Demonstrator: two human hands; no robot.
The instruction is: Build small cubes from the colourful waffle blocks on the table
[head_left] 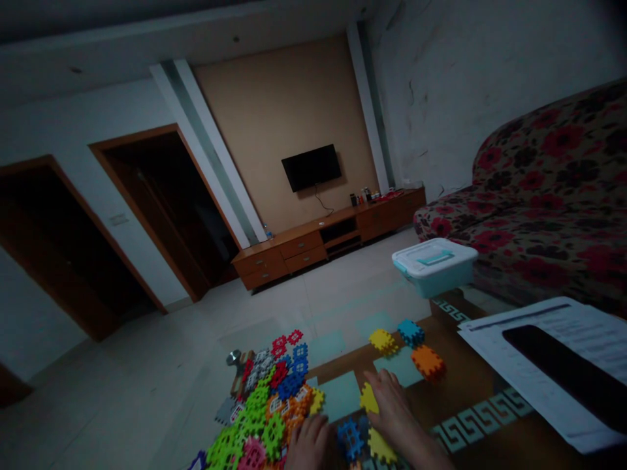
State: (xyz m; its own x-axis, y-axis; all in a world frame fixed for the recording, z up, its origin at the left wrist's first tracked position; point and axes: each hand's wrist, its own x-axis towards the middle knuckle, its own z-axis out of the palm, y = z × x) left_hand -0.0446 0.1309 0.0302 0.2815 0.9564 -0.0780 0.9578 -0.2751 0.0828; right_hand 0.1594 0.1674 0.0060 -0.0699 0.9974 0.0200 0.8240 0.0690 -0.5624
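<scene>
My left hand [308,442] rests at the bottom edge, fingers curled against a heap of coloured interlocking toy tiles [267,405]. My right hand [394,408] lies flat on the table with its fingers stretched over a yellow tile [368,398]. Between the two hands sits a blue tile [349,438], and another yellow tile [379,447] lies under the right wrist. Three assembled cubes stand just beyond the right hand: yellow [383,340], blue [410,332] and orange [428,362].
The wooden table [470,391] has a patterned border. A black phone [568,372] lies on white papers [539,356] at the right. A lidded teal box [434,264] stands at the far corner, with a floral sofa [539,196] behind. Across the floor are a TV cabinet [328,238] and dark doorways.
</scene>
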